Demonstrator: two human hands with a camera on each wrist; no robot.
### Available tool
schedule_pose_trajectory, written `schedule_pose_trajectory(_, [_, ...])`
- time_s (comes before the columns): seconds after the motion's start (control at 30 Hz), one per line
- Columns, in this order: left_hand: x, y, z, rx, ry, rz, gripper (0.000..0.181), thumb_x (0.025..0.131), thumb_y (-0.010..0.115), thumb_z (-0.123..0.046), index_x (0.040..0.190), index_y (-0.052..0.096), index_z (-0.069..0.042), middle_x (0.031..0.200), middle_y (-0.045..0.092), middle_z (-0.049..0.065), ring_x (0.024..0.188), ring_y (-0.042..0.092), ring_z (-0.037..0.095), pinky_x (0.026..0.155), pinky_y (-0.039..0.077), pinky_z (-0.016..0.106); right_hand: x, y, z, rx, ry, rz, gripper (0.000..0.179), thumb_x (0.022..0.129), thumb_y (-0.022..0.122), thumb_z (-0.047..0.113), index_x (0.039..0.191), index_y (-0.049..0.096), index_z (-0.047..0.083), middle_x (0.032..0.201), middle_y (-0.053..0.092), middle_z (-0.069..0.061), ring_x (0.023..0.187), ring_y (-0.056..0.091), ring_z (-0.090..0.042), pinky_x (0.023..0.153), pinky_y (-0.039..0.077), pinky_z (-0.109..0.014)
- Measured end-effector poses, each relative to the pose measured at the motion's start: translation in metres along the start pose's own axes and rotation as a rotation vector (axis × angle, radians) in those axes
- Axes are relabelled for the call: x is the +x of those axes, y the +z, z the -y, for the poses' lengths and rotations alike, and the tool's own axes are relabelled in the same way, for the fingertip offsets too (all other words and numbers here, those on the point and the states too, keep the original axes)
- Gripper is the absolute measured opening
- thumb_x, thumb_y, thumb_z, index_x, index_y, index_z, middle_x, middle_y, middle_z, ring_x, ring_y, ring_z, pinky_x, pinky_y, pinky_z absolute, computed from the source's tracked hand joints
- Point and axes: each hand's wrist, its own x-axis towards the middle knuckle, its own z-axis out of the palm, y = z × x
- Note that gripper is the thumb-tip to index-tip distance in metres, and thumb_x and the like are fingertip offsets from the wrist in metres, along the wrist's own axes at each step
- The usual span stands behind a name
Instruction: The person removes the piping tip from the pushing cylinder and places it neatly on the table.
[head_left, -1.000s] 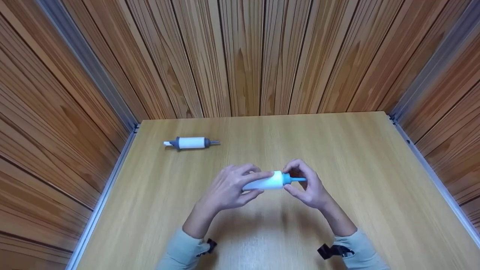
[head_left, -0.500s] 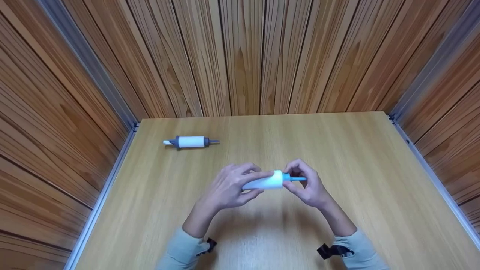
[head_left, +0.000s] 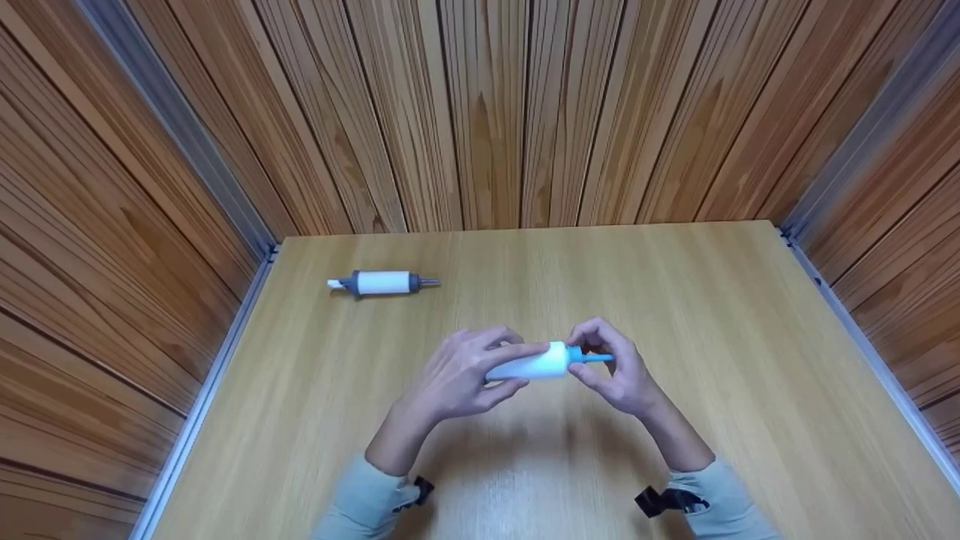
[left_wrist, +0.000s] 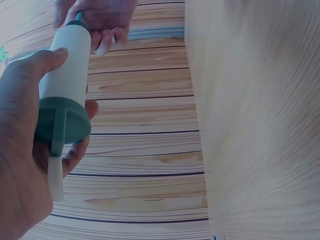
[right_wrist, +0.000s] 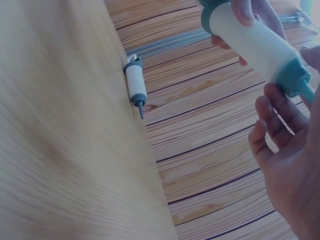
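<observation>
Squarely between hands (head_left: 466,375) (head_left: 619,376): bottle (head_left: 536,364) (white).

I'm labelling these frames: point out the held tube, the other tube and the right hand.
Held tube (left_wrist: 69,82): left wrist view, white body.
Other tube (head_left: 383,283): head view, white body.
Right hand (head_left: 624,381): head view, middle of the hand.

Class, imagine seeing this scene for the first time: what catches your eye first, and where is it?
Probably the white, plastic-looking cylinder with blue-green ends and a thin nozzle, held by the bare left hand and right hand just below the head view's centre. Next, a second white cylinder with grey-blue ends lies farther back on the pale wooden tabletop, to the left.
</observation>
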Motion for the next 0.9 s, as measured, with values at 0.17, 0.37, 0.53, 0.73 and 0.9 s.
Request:
schedule_pose_trajectory(0.17, [0.0008,0.0004,-0.0007,0.003,0.001,-0.012,0.046,0.101,0.085,-0.036,0.146,0.077,-0.030,0.124,0.082,0.002,0.095,0.078,0.021,0.081,0.064,0.033,0.0011,0.0020,0.0018,0.055,0.026,-0.017,0.022,0.095,0.056,-0.018,0.115,0.060,-0.010,0.095,0.068,-0.001,0.076,0.065,-0.006,0.068,0.060,-0.022])
schedule_pose_trajectory(0.37, [0.0022,0.0007,-0.0014,-0.004,0.004,-0.003,0.046,0.102,0.084,-0.037,0.146,0.076,-0.030,0.125,0.081,0.003,0.096,0.078,0.021,0.082,0.064,0.033,-0.0002,0.0012,0.0015,0.072,0.023,-0.024,0.023,0.093,0.057,-0.022,0.114,0.059,-0.011,0.093,0.067,-0.003,0.076,0.064,-0.007,0.067,0.059,-0.022])
schedule_pose_trajectory(0.53, [0.0025,0.0007,-0.0012,0.009,0.010,-0.013,0.046,0.102,0.084,-0.037,0.147,0.076,-0.030,0.125,0.081,0.003,0.095,0.078,0.019,0.082,0.063,0.031,-0.0010,-0.0008,-0.0010,0.056,0.003,-0.006,0.025,0.092,0.062,-0.019,0.115,0.058,-0.012,0.097,0.067,-0.007,0.086,0.065,-0.007,0.078,0.058,-0.022])
schedule_pose_trajectory(0.73, [0.0017,0.0012,-0.0012,0.004,0.003,-0.021,0.046,0.101,0.085,-0.036,0.146,0.077,-0.030,0.124,0.081,0.003,0.090,0.075,0.019,0.076,0.060,0.029,-0.0031,-0.0023,-0.0002,0.039,0.008,0.011,0.030,0.089,0.066,-0.018,0.117,0.056,-0.012,0.107,0.066,-0.005,0.095,0.064,-0.008,0.085,0.058,-0.021])
schedule_pose_trajectory(0.9, [0.0010,0.0012,-0.0022,-0.017,-0.013,0.006,0.046,0.103,0.083,-0.038,0.148,0.075,-0.031,0.126,0.081,0.003,0.095,0.077,0.020,0.081,0.063,0.032,-0.0024,-0.0021,-0.0010,0.042,-0.012,0.008,0.031,0.088,0.060,-0.015,0.119,0.056,-0.012,0.104,0.064,-0.006,0.090,0.062,-0.014,0.081,0.055,-0.022])
